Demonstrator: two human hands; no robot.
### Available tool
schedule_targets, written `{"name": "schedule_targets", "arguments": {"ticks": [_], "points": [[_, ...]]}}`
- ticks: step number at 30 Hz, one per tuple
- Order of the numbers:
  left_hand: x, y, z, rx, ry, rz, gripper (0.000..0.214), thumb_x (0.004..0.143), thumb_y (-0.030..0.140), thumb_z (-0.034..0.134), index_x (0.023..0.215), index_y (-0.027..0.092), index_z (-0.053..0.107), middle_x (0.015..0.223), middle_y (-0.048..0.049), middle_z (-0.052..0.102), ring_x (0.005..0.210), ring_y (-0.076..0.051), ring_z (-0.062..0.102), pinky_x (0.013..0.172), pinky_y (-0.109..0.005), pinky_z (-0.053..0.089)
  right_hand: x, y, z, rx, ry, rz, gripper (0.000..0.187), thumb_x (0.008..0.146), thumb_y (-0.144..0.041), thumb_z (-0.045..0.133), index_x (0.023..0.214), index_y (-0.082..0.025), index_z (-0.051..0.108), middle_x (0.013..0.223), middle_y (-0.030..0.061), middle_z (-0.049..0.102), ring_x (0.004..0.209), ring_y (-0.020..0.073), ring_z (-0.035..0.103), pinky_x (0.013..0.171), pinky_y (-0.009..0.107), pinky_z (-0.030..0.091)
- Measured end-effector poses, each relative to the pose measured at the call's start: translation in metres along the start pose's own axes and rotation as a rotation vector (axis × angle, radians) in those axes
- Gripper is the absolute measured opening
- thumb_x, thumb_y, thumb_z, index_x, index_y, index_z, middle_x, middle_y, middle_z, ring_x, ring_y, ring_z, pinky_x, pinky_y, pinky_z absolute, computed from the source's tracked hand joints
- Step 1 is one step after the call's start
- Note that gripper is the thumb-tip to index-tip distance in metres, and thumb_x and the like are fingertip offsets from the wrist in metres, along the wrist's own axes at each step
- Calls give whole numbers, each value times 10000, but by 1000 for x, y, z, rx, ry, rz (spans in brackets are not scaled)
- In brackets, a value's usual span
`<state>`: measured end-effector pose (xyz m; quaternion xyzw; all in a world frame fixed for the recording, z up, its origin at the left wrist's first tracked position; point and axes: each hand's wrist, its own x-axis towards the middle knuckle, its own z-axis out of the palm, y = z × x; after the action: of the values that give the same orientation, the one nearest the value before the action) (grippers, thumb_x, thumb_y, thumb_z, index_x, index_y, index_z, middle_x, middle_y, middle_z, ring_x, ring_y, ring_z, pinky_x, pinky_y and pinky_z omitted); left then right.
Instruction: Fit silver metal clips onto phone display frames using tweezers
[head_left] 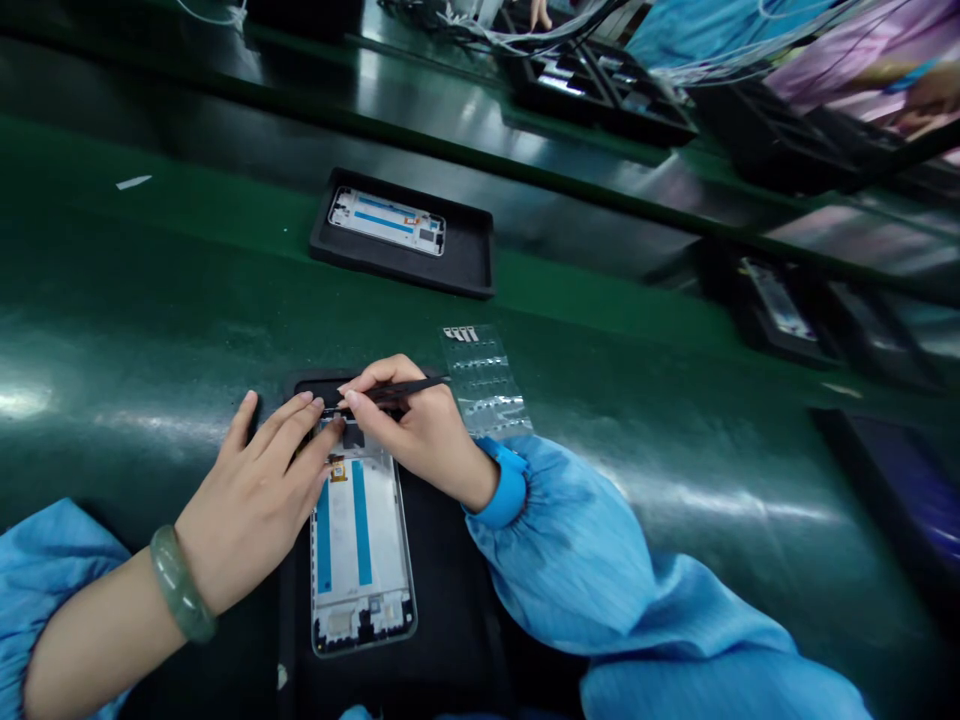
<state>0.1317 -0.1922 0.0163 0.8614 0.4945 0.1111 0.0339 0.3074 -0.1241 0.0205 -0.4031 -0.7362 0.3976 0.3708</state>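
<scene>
At green bench (180, 300), phone frame (343, 545), cables beyond (517, 40)

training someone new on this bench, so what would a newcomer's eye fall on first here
Probably the pale phone panel with bright blue strips, lying in a black tray at the lower middle. At its far end, the right hand holds a slim dark tool beside the left hand's fingers. The green bangle on the left wrist also stands out.
</scene>
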Motion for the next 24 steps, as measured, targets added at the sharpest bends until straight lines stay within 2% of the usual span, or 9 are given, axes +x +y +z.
{"name": "schedule_targets", "arguments": {"ticks": [12, 18, 24], "points": [[-1, -1, 1, 4, 8, 16, 376, 920, 210, 353, 1269, 142, 476, 1284, -141, 513, 1259, -271, 411, 1038, -555, 308, -1, 1, 0, 20, 3, -25, 22, 850, -217, 548, 840, -201, 559, 845, -3, 605, 733, 102, 607, 654, 223, 512], [-1, -2, 1, 11, -3, 29, 377, 915, 212, 368, 1269, 133, 470, 1289, -149, 506, 1270, -278, 395, 1034, -553, 315, 0, 1, 0, -21, -13, -55, 15, 850, -205, 543, 860, -207, 554, 859, 2, 614, 783, 117, 608, 721, 249, 509], [-1, -2, 2, 15, -16, 24, 375, 919, 228, 368, 1272, 151, 471, 1303, -137, 500, 1271, -271, 397, 1038, -550, 312, -1, 2, 0, 5, 19, -53, 12, 845, -185, 551, 834, -188, 557, 838, 0, 604, 737, 98, 616, 654, 211, 510]]}}
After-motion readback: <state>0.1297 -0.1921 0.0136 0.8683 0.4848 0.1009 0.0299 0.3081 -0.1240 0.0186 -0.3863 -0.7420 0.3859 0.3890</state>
